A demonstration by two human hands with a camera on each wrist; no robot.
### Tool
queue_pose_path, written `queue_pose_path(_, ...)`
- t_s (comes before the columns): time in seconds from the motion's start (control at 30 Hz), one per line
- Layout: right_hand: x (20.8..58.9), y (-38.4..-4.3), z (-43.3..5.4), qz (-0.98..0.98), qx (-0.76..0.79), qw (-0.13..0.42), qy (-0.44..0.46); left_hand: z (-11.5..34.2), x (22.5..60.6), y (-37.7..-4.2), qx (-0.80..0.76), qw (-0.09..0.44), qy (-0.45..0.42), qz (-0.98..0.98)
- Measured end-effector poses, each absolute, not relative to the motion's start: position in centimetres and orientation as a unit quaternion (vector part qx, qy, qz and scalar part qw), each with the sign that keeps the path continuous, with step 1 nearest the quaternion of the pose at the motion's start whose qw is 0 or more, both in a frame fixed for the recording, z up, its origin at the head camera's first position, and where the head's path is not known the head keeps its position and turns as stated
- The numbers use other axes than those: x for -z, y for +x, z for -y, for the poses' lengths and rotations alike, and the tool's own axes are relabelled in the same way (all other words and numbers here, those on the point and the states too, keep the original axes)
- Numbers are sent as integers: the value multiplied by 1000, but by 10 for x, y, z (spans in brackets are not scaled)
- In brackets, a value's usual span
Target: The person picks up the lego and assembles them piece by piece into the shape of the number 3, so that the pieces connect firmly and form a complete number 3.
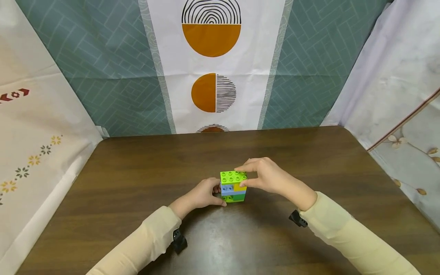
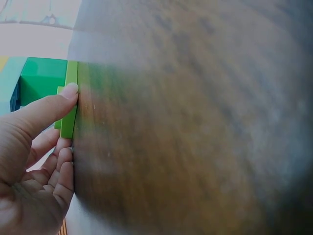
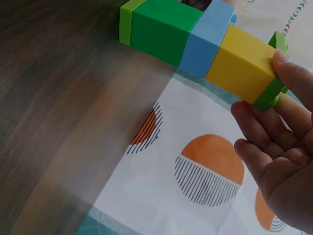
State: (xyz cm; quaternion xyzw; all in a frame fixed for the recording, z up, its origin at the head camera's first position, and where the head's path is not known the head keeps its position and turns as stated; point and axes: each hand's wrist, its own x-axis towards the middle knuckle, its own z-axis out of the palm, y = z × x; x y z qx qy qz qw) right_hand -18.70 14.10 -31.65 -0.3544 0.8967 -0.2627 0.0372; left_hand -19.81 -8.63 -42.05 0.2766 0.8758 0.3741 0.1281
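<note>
A stack of toy building blocks stands on the wooden table, layered in green, blue and yellow. At its bottom lies a lime-green base plate point(image 2: 70, 115), which my left hand point(image 1: 203, 194) grips between thumb and fingers. Above that come a dark green block point(image 3: 161, 32), a light blue plate point(image 3: 205, 39) and a yellow block point(image 3: 242, 62). On top sits a studded lime-green plate point(image 1: 229, 177), and my right hand point(image 1: 269, 176) pinches its right end with the thumb in front. The right fingers partly cover that plate's studs.
The brown wooden table point(image 1: 148, 164) runs back to a patterned cloth point(image 1: 113, 72) hanging behind it. Pale cloths hang along the left point(image 1: 38, 126) and right point(image 1: 388, 99) sides. A small black camera is strapped on each wrist.
</note>
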Motion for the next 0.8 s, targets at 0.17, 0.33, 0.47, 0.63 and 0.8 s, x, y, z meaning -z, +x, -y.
queue_pose_path(0.17,315,-186,-141,-898,253,39,-356,85,420,-197,-372,132,276,-877)
queue_pose_path(0.33,320,-184,-140,-900,249,32,-357,87,423,-196,-372,132,276,-876)
queue_pose_path(0.47,327,-182,-142,-899,259,33,-351,86,426,-193,-377,135,279,-873)
queue_pose_path(0.63,332,-181,-144,-894,265,26,-359,86,426,-191,-373,131,288,-872)
queue_pose_path(0.8,331,-179,-144,-890,263,1,-371,87,421,-191,-368,125,288,-875)
